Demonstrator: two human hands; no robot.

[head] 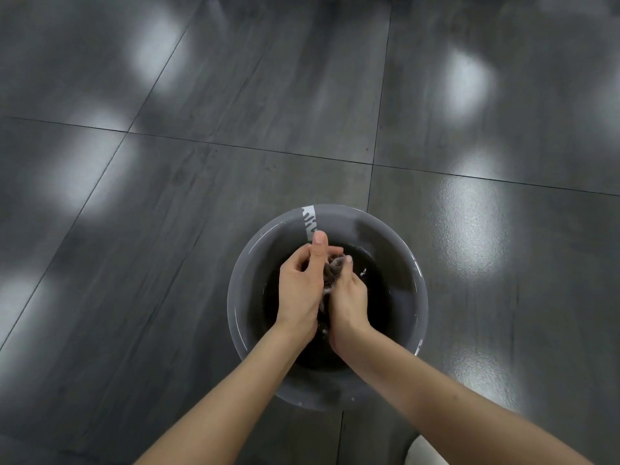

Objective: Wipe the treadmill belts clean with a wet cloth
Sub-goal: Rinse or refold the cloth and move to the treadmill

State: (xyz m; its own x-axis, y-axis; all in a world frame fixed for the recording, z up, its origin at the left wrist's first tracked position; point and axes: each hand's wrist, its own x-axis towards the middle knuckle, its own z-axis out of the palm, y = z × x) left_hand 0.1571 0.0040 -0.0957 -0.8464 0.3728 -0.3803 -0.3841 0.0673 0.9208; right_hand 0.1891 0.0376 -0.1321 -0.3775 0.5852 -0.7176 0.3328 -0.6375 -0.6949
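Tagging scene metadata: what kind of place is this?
Indoors, likely a gym or commercial space, though no treadmill shows. Glossy dark floor tiles with bright glare patches; a grey basin of water sits on them, where the left hand and right hand squeeze a dark cloth.

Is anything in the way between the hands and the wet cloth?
Nothing visible is. The left hand and the right hand both grip the bunched dark wet cloth directly, holding it between them above the round grey plastic basin of water. No treadmill shows here, so the way there cannot be judged.
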